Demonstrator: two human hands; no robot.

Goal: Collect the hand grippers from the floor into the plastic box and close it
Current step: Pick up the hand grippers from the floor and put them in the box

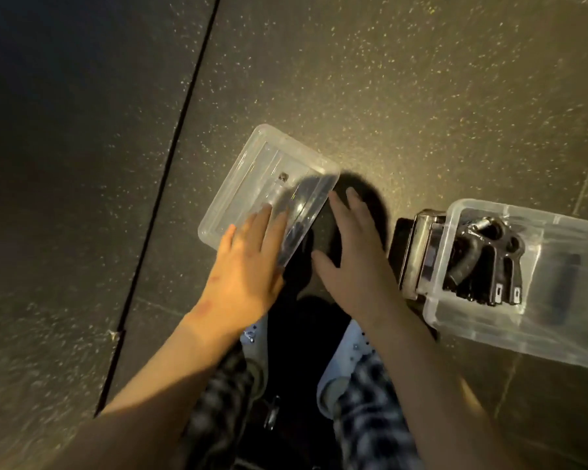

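The clear plastic lid (252,171) lies flat on the speckled floor at the centre. My left hand (248,262) rests on its near right corner with straight fingers. Beside it, my right hand (350,252) hovers open just right of the lid's edge, fingers spread, holding nothing. At the right sits the clear plastic box (530,317), uncovered, with several black hand grippers (482,266) inside. A dark clasp part (418,252) shows at the box's left end.
The floor is dark speckled tile with a black seam (170,157) running diagonally at the left. My checked trouser legs and light shoes (340,364) are below the hands, close to the box's near corner.
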